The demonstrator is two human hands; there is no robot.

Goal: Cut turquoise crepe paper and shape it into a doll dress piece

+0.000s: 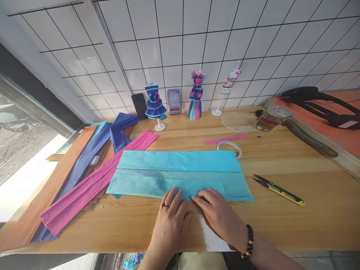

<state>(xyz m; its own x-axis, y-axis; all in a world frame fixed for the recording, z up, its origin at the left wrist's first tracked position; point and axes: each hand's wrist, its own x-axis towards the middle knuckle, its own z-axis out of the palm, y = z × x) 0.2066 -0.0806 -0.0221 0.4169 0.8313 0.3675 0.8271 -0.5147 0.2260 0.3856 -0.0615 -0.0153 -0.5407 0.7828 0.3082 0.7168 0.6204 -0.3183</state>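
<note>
A folded sheet of light-blue crepe paper [180, 172] lies flat on the wooden table [281, 221]. My left hand [170, 221] rests on its near edge with fingers stretched flat, a ring on one finger. My right hand [218, 213], with a dark bead bracelet at the wrist, lies beside it, fingertips pressing the same near edge. Both hands hold nothing. A white strip [213, 236] shows under my right wrist.
Pink [92, 183], dark-blue [84, 161] and brown [47, 191] crepe sheets lie at left. Yellow-handled snips [278, 189] lie at right. A tape roll [229, 147], pink strip [225, 139], clear lid [238, 122] and glass jar [271, 117] sit behind. Three small dress mannequins [196, 95] and a phone [139, 105] stand by the tiled wall.
</note>
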